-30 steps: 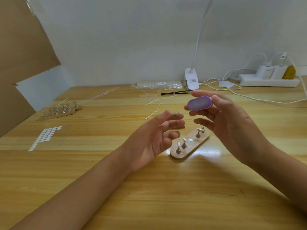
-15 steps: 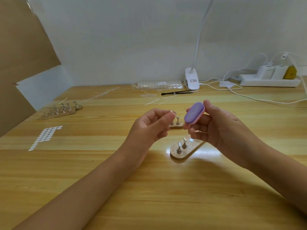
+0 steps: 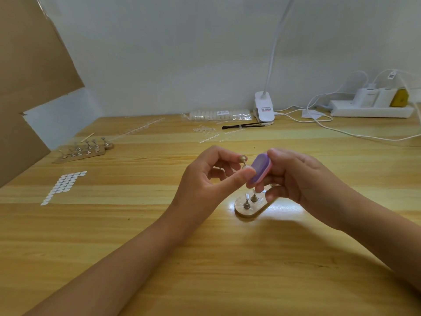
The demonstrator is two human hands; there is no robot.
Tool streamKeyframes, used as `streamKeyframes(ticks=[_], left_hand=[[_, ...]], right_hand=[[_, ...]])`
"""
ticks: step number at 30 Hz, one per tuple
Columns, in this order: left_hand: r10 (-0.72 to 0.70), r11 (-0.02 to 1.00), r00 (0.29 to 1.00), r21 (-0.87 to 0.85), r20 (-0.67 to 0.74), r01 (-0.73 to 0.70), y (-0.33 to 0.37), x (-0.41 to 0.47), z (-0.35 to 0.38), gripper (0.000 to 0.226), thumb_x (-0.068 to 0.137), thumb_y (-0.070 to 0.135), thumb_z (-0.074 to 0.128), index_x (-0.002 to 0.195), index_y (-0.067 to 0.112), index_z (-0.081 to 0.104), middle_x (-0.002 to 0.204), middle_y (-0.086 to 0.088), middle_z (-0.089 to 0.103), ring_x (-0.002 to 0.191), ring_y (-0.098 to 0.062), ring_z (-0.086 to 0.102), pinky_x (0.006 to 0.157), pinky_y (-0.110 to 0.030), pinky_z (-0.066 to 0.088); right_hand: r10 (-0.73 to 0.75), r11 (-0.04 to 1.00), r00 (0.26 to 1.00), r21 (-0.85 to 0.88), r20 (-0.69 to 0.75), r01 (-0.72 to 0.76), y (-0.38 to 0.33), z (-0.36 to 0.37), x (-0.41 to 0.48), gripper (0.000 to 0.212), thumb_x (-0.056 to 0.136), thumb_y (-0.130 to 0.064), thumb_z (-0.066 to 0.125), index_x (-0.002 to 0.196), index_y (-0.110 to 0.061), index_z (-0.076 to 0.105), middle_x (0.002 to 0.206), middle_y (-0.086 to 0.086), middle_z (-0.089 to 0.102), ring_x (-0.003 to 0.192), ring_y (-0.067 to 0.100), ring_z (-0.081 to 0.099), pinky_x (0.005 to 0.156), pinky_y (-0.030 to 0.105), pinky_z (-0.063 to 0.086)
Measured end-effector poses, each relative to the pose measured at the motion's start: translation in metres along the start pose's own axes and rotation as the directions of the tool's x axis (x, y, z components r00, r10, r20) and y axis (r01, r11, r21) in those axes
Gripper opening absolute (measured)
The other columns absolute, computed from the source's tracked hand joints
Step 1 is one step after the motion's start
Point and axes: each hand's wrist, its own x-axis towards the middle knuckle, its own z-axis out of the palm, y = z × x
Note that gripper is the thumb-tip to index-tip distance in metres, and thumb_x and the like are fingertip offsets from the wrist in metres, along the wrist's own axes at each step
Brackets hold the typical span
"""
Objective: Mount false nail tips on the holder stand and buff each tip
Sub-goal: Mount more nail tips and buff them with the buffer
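Above the stand (image 3: 241,209) — left hand (image 3: 205,179) pinches a peg (image 3: 243,158), right hand (image 3: 303,179) (fingers curled) grips the buffer (image 3: 259,171).

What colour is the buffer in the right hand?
The buffer is purple with a pink edge; head view.

Wooden table (image 3: 114,247) bears holder stand (image 3: 245,212), second stand (image 3: 79,155), sticker dots (image 3: 63,187), power strip (image 3: 369,111).
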Motion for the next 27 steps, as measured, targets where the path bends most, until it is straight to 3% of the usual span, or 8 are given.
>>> streamKeyframes(ticks=[5,8,12,17,25,27], left_hand=[[0.032,0.999,0.999,-0.001,0.011,-0.032,-0.0004,-0.0001,0.0005,0.019,0.075,0.041,0.076,0.090,0.031,0.068,0.089,0.008,0.067,0.083,-0.012,0.063,0.079,-0.031,0.054],[0.051,0.999,0.999,-0.001,0.019,-0.051,-0.0001,-0.0002,0.0016,0.016,0.075,0.040,0.075,0.088,0.035,0.067,0.089,0.009,0.067,0.083,-0.012,0.063,0.077,-0.028,0.054],[0.052,0.998,0.999,-0.017,0.005,-0.052,-0.0010,0.0009,0.0012,0.018,0.075,0.041,0.075,0.090,0.034,0.068,0.089,0.009,0.066,0.085,-0.015,0.064,0.080,-0.033,0.053],[0.060,0.998,0.998,-0.013,0.009,-0.060,-0.0023,0.0008,0.0007,0.019,0.076,0.040,0.075,0.092,0.035,0.067,0.088,0.012,0.065,0.084,-0.012,0.062,0.078,-0.030,0.052],[0.071,0.997,0.997,0.015,-0.010,-0.071,-0.0022,0.0010,0.0008,0.019,0.076,0.042,0.075,0.092,0.037,0.067,0.087,0.013,0.066,0.083,-0.011,0.063,0.078,-0.029,0.055],[0.075,0.997,0.997,0.026,-0.010,-0.075,-0.0018,0.0013,-0.0001,0.020,0.076,0.042,0.075,0.093,0.036,0.067,0.087,0.012,0.066,0.084,-0.012,0.063,0.079,-0.031,0.055]], right_hand=[[-0.024,0.998,0.999,0.061,-0.044,0.026,-0.0005,0.0008,0.0004,0.035,0.090,-0.045,0.052,0.088,-0.020,0.076,0.090,0.016,0.073,0.076,0.018,0.067,0.061,0.022,0.054],[0.027,0.999,0.999,0.021,0.023,-0.028,0.0003,0.0025,0.0000,0.036,0.093,-0.042,0.050,0.093,-0.016,0.074,0.094,0.018,0.072,0.080,0.020,0.067,0.065,0.022,0.055],[0.018,0.990,0.999,0.142,-0.039,-0.012,0.0000,0.0017,0.0010,0.036,0.089,-0.044,0.056,0.089,-0.015,0.077,0.090,0.015,0.072,0.076,0.017,0.068,0.062,0.021,0.055],[0.060,0.988,0.998,0.142,0.021,-0.063,-0.0017,0.0014,0.0002,0.034,0.090,-0.042,0.055,0.104,-0.016,0.071,0.094,0.016,0.072,0.079,0.018,0.068,0.064,0.022,0.056],[-0.002,0.987,0.997,0.159,-0.076,0.014,-0.0016,0.0019,-0.0009,0.032,0.091,-0.040,0.053,0.098,-0.020,0.076,0.089,0.011,0.073,0.078,0.016,0.069,0.063,0.020,0.056],[0.022,0.991,0.999,0.133,-0.038,-0.017,-0.0023,0.0031,-0.0015,0.032,0.091,-0.040,0.053,0.098,-0.019,0.076,0.091,0.013,0.073,0.078,0.017,0.069,0.063,0.020,0.056]])
